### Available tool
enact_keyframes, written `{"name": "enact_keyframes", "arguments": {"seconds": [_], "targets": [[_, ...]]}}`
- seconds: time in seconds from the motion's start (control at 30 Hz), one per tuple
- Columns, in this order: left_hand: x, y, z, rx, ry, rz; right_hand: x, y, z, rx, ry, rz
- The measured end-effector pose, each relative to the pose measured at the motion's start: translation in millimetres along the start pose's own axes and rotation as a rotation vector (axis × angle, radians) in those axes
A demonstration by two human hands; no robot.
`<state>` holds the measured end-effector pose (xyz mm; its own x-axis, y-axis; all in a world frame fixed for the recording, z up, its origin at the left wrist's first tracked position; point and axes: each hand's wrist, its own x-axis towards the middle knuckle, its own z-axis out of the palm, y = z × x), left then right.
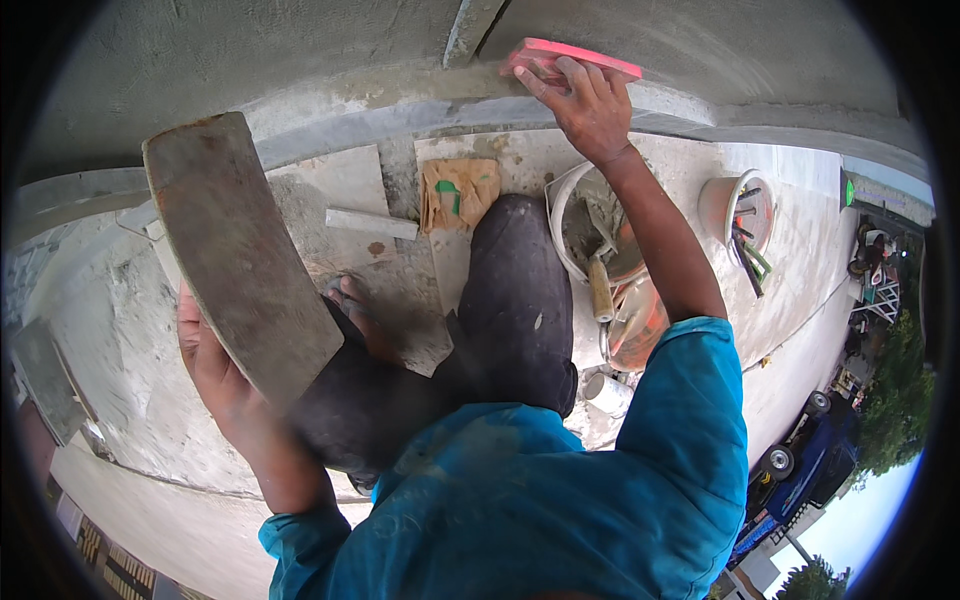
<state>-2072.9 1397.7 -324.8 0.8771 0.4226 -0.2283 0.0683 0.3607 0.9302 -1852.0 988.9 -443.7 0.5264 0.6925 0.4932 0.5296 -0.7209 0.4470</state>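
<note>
A round, pale bucket [553, 215] of wet grey mortar [578, 232] stood near the worker's knee, and everything else lay about it. Beyond the bucket and a little to its left, the right hand [583, 105] held a flat, pink, rectangular float [580, 50], its fingers bent over the back and its thumb along the near side. The float seemed to lie against the foot of a long, grey, rendered wall [300, 65], which ran across behind the bucket.

Well to the bucket's left, the left hand [212, 375] bore a large, grey-brown, oblong board [240, 250], tilted, with no heap of mortar on its visible face. Its fingers showed along the board's outer edge; the rest was hidden, so I could not tell whether they closed on a handle.

The step in hand looked like smoothing the wall's lower edge. A further stroke called, I judged, for the float kept flat and evenly pressed; fresh mortar would have meant reaching back to the bucket, where a wooden-handled trowel [601, 290] rested with its handle over the near rim.
</note>
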Motion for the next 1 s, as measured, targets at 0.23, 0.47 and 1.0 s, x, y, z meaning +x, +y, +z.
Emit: {"name": "enact_keyframes", "arguments": {"seconds": [0.23,0.47,1.0], "targets": [[7.0,-4.4,-13.4,-0.171,-0.069,-0.078,20.9,-11.2,22.3,0.001,0.006,-0.014],[3.7,-1.1,-12.9,-0.14,-0.052,-0.076,-4.9,-0.2,13.6,-0.041,-0.126,0.078],[8.8,-3.1,-13.2,-0.164,-0.115,-0.087,7.8,28.8,-2.8,-0.076,0.074,0.092]]}}
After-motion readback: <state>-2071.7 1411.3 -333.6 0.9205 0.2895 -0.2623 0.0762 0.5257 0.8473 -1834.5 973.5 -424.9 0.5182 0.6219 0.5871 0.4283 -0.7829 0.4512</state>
